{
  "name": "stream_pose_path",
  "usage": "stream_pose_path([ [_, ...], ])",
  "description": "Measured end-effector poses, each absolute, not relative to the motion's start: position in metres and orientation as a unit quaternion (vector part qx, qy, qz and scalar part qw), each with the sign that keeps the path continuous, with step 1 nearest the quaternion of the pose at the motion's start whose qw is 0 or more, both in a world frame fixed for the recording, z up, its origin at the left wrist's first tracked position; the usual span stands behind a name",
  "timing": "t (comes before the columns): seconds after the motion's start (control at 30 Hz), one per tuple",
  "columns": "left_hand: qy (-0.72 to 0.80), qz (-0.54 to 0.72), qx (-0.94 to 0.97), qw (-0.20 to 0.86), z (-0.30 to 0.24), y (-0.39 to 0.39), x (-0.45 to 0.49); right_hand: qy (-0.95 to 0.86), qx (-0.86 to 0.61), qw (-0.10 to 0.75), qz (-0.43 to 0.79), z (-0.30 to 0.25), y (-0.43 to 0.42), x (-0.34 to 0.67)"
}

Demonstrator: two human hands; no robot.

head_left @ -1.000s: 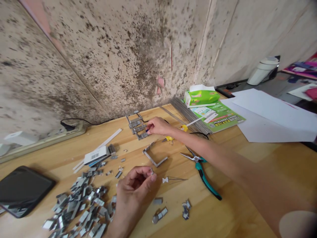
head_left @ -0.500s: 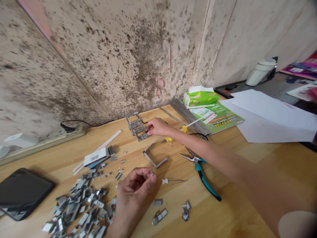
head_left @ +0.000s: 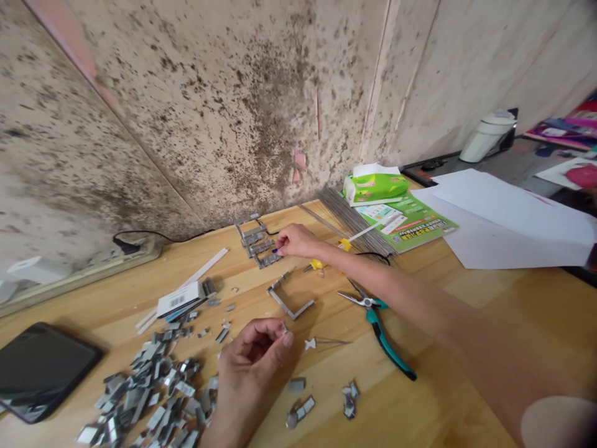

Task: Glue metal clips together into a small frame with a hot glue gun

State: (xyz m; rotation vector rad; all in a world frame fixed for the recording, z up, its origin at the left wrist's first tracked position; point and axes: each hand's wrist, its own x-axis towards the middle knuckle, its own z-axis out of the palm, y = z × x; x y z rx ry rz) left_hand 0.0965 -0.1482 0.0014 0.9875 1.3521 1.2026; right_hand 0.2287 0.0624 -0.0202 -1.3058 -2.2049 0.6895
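My left hand (head_left: 254, 364) is raised over the wooden table, thumb and forefinger pinching a small silvery metal piece (head_left: 284, 328). Across the table, my right hand (head_left: 295, 241) has its fingers closed at the right end of a grey metal frame assembly (head_left: 257, 241). A small dark blue thing (head_left: 275, 251) shows at those fingertips; its kind is too small to tell. Between the hands lies an angular grey metal bracket (head_left: 288, 303). To the left of my left hand spreads a heap of cut metal pieces (head_left: 156, 386).
Teal-handled pliers (head_left: 385, 336) lie under my right forearm, near a yellow-handled tool (head_left: 318, 265). Thin metal rods (head_left: 345, 214) run beside a green tissue pack (head_left: 375, 186) and white paper (head_left: 508, 218). A black phone (head_left: 44, 367) lies left; a power strip (head_left: 144, 249) lines the wall (head_left: 209, 112).
Both hands keep nearly the same place and grip. The whole view has shifted very slightly; nothing is visibly taken up or let go.
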Motion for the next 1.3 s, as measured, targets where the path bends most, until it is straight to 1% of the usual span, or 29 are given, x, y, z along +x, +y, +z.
stream_pose_path([
  [0.27,0.565,0.532,0.402,0.486,0.001,-0.151,0.101,-0.806,-0.479,0.24,0.253,-0.019,0.061,0.23],
  [0.6,0.565,0.522,0.429,0.474,-0.001,-0.15,0.099,-0.801,-0.492,0.231,0.252,-0.017,0.06,0.233],
  [0.83,0.567,0.504,0.431,0.489,-0.004,-0.149,0.096,-0.798,-0.496,0.228,0.255,-0.015,0.058,0.232],
  [1.3,0.571,0.515,0.417,0.484,-0.001,-0.151,0.101,-0.788,-0.493,0.258,0.263,-0.008,0.041,0.242],
])
